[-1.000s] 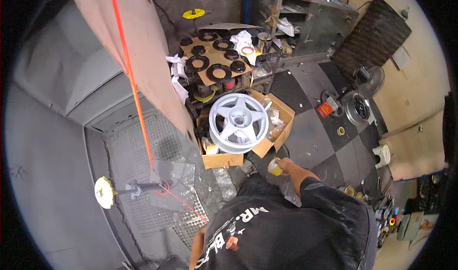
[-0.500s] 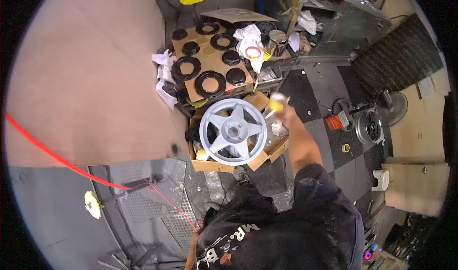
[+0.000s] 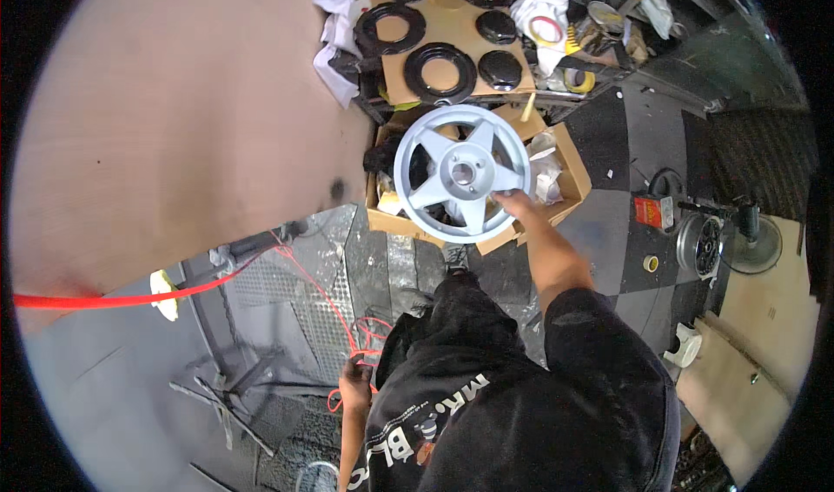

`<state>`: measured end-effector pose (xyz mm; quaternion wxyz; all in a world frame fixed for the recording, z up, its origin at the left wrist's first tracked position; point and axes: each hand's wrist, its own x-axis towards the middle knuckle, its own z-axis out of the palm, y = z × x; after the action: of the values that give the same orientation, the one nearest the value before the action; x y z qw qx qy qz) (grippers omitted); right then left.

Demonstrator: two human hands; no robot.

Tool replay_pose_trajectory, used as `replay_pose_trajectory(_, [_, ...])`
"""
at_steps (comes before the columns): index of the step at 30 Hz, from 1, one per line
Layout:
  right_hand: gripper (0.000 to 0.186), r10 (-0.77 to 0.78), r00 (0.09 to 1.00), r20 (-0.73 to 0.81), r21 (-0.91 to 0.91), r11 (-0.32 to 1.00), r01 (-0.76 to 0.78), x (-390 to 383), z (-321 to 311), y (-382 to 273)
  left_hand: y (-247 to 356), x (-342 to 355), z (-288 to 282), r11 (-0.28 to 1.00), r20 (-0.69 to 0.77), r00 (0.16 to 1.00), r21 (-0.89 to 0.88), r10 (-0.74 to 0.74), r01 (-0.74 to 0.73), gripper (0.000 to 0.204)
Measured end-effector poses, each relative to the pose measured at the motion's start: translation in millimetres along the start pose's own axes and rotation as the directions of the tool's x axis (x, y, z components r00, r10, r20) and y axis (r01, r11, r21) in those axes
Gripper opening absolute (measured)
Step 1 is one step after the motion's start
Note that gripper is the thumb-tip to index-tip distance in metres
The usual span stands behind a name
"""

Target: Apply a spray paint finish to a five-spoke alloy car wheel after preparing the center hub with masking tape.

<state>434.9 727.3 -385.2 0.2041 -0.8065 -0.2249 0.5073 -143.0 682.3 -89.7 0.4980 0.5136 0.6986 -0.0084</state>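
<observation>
A pale grey five-spoke wheel (image 3: 463,172) lies face up over an open cardboard box (image 3: 572,166). My right hand (image 3: 514,205) reaches across its near right rim and grips it at a spoke; part of the fingers is hidden. Down at the lower left, beside my dark shirt, my left hand (image 3: 355,383) is closed round a loop of thin red hose (image 3: 366,351). A yellow tape roll (image 3: 579,80) rests at the front of the bench behind the wheel.
Black rings (image 3: 440,72) and round black caps (image 3: 500,71) lie on a cardboard sheet at the back. A large board (image 3: 200,118) rises on the left. To the right, a red can (image 3: 651,211) and another wheel (image 3: 698,244) stand on the checkered floor. Metal stand legs (image 3: 217,405) occupy the lower left.
My right hand has let go of the yellow roll and come onto the wheel. My left hand has come into view with the red hose. The whole view has shifted.
</observation>
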Motion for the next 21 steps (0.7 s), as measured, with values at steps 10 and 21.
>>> replay_pose_trajectory(10, [0.108, -0.122, 0.992, -0.039, -0.334, 0.937, 0.102, 22, 89, -102, -86, -65, 23, 0.906, 0.157, 0.944, -0.272, -0.292, 0.325, 0.029])
replay_pose_trajectory(21, [0.115, -0.03, 1.0, 0.009, -0.271, 0.962, 0.031, 100, 127, -112, -105, -129, 35, 0.613, 0.106, 0.74, -0.491, -0.664, 0.62, 0.03])
